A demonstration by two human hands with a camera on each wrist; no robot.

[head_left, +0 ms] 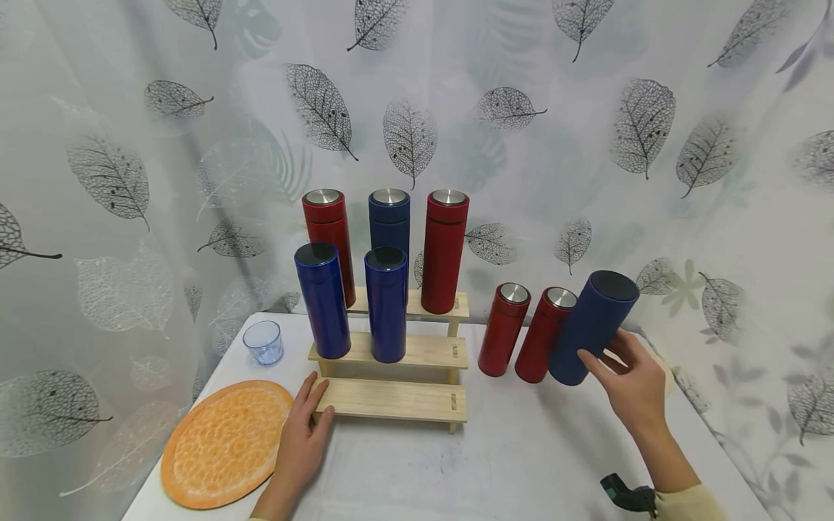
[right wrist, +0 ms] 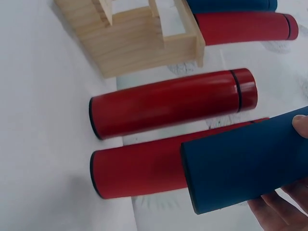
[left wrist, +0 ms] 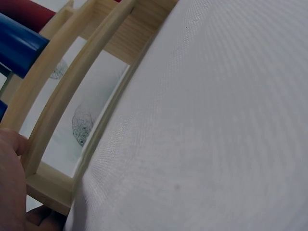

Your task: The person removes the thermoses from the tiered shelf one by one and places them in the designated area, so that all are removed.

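My right hand grips a blue thermos flask, held tilted above the table with its dark end up. In the right wrist view, this blue flask overlaps part of a red flask. Two red flasks with silver lids stand left of it, the nearer one close by, the other farther left. My left hand holds the left end of a three-tier wooden rack at its lowest step. Two blue flasks, one of them near the centre, stand on the middle step.
On the top step stand a red flask, a blue flask and another red flask. A small blue glass stands left of the rack, behind an orange round mat. A leaf-patterned curtain hangs behind the white table.
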